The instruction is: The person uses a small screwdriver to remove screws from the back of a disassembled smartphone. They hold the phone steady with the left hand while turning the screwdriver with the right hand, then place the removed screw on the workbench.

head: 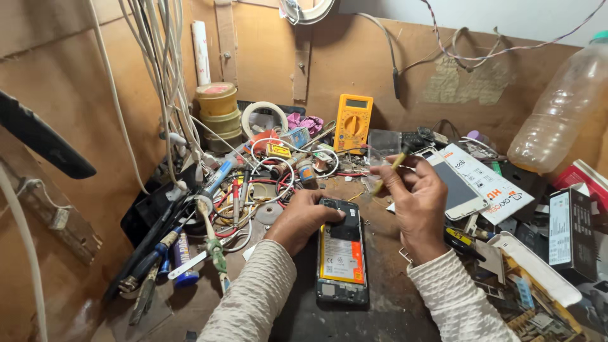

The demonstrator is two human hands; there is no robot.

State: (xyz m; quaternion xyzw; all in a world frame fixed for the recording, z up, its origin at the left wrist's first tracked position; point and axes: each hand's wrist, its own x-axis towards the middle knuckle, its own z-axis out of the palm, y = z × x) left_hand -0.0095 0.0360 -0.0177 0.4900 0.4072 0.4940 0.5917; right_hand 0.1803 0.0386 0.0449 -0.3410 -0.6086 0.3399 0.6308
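Note:
An opened phone (342, 253) with its back cover off lies on the dark worktop, its yellow battery showing. My left hand (301, 218) rests on the phone's upper left corner and presses it down. My right hand (415, 202) is raised just right of the phone and pinches a thin tool with a yellow handle (391, 168), which points up and away toward the back of the bench. Both of my arms wear cream knitted sleeves.
A yellow multimeter (353, 122) leans on the back board. Wires, screwdrivers and a soldering iron (212, 237) crowd the left. A white phone (451, 183), boxes and a clear plastic bottle (557, 111) fill the right. Tape rolls (217, 107) stand at the back left.

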